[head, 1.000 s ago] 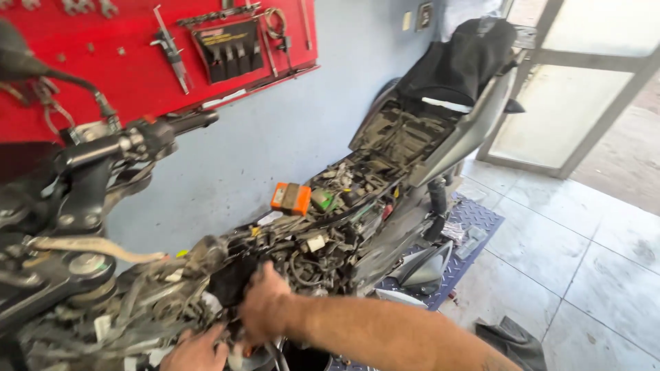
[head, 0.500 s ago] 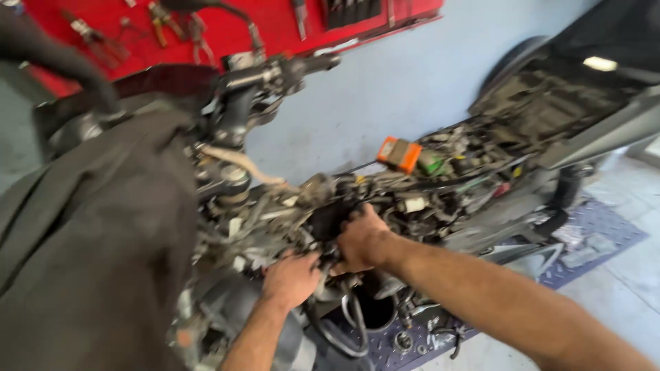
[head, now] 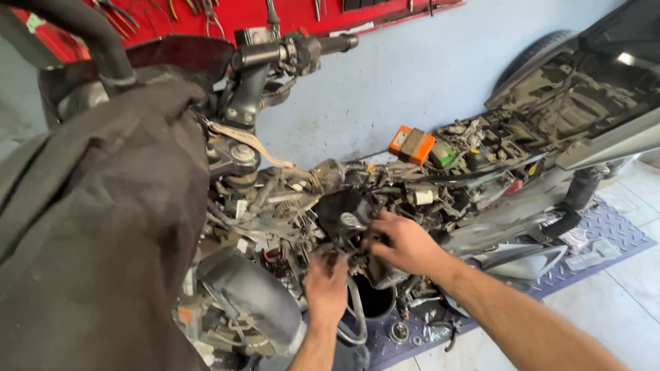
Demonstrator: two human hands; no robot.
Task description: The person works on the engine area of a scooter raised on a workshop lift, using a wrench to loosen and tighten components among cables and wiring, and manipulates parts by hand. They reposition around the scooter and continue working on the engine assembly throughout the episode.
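Both grips, left hand (head: 326,288) and right hand (head: 405,242), clenched on black engine part (head: 344,214) above open dark pipe mouth (head: 371,302)

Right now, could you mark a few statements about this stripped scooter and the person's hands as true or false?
1. Both hands are in the exposed engine area. True: the left hand and right hand are among the black parts and hoses.
2. The tool board on the wall is blue. False: it is red; the wall is pale blue.
3. An orange box sits on the scooter's frame, apart from both hands. True.
4. The scooter stands on bare tiles alone. False: a blue tread-pattern mat lies under it.
5. The right hand holds a hammer. False: no hammer shows.
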